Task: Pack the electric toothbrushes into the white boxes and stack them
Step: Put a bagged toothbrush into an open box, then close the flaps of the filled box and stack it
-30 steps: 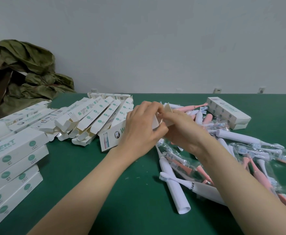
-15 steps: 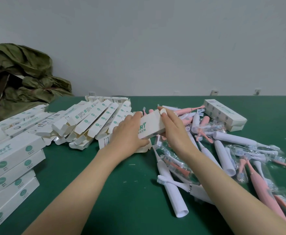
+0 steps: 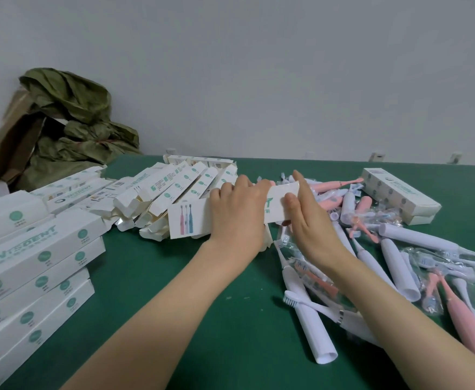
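The left hand (image 3: pixel 236 212) grasps a white toothbrush box (image 3: pixel 191 220) round its middle, just above the green table (image 3: pixel 202 319). The right hand (image 3: pixel 312 218), fingers straight, presses the box's right end. Loose electric toothbrushes (image 3: pixel 393 257) lie right, open boxes (image 3: pixel 171 192) behind it, and stacked boxes (image 3: pixel 33 257) near left.

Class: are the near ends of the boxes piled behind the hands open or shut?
Open: the piled boxes have loose near-end flaps, cream insides showing.
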The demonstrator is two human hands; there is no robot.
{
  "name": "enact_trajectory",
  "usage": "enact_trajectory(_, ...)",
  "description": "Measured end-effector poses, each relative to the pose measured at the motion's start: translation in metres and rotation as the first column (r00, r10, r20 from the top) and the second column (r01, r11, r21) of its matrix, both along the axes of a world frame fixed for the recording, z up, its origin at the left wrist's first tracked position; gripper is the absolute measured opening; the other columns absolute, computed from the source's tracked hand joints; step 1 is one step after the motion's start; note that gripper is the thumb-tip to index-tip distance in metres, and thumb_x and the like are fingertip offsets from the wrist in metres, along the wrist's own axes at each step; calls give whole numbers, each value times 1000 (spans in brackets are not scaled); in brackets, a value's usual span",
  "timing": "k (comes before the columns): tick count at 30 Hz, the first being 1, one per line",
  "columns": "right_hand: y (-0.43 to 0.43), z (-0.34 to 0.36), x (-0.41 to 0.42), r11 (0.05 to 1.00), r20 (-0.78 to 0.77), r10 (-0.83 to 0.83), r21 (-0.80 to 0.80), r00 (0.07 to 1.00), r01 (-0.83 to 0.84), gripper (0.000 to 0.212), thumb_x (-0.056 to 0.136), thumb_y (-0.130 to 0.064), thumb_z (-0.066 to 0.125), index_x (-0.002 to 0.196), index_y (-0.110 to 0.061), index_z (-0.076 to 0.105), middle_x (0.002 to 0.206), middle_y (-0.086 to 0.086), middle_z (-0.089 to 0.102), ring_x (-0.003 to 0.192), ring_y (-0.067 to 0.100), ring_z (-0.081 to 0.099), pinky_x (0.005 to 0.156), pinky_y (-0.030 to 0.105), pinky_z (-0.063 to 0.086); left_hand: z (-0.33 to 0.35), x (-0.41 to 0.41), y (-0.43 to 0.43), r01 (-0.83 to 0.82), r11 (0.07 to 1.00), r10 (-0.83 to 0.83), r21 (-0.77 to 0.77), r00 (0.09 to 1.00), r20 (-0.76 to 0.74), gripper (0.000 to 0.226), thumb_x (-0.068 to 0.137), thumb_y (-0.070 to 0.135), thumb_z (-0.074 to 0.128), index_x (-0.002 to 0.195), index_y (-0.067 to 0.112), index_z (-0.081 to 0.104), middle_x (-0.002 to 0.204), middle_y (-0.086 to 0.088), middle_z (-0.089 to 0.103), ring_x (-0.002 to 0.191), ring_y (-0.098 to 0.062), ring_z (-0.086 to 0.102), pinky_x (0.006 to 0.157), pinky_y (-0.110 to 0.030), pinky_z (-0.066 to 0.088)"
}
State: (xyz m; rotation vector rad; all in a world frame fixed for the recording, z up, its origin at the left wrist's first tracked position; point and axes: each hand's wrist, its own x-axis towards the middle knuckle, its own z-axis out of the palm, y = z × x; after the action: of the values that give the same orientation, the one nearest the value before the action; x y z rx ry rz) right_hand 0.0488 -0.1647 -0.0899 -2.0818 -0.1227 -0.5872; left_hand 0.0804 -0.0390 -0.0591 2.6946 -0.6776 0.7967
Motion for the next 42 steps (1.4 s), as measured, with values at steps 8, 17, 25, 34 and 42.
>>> enact_trajectory(8,-16,21,-5,984,9,48,-174,999,-46,71,86,-30,65,146,-21,28,142,-7,39,122,7,41,100,25,38,3,14,13,65,997,-66,43,998,21,60,78,31,74,129,31,44,110,2,53,97,-20,49,72,-27,22)
enact_trajectory(17,-77,56,-4,925,240,-361,-32,901,379,53,67,-25,82,114,-16,58,91,-13,58,79,2,57,62,11,46,0,8,-7,149,976,-112,-160,969,219,78,70,10,78,138,15,41,131,-19,42,117,-29,27,96,-50,38)
enact_trajectory(25,-198,29,8,466,-94,-863,234,497,853,46,72,-35,74,106,-5,63,104,12,68,86,25,59,65,30,45,-47,29,-23,197,980,-174,23,910,-378,34,92,30,50,126,26,52,120,1,51,113,-18,44,89,-29,42)
enact_trajectory(34,-238,-6,23,401,-249,-891,-37,380,915,57,75,-39,74,105,7,57,111,24,58,110,39,47,80,44,45,-59,40,-23,207,976,-172,72,927,-333,26,92,34,47,115,29,57,119,7,50,109,-14,43,84,-25,39)
enact_trajectory(42,-231,2,23,448,-284,-875,-168,392,878,76,78,-44,72,125,8,42,129,25,46,121,38,37,92,41,36,-60,42,-23,246,968,-216,54,920,-326,26,92,31,48,116,27,58,120,6,52,110,-15,43,86,-26,39)
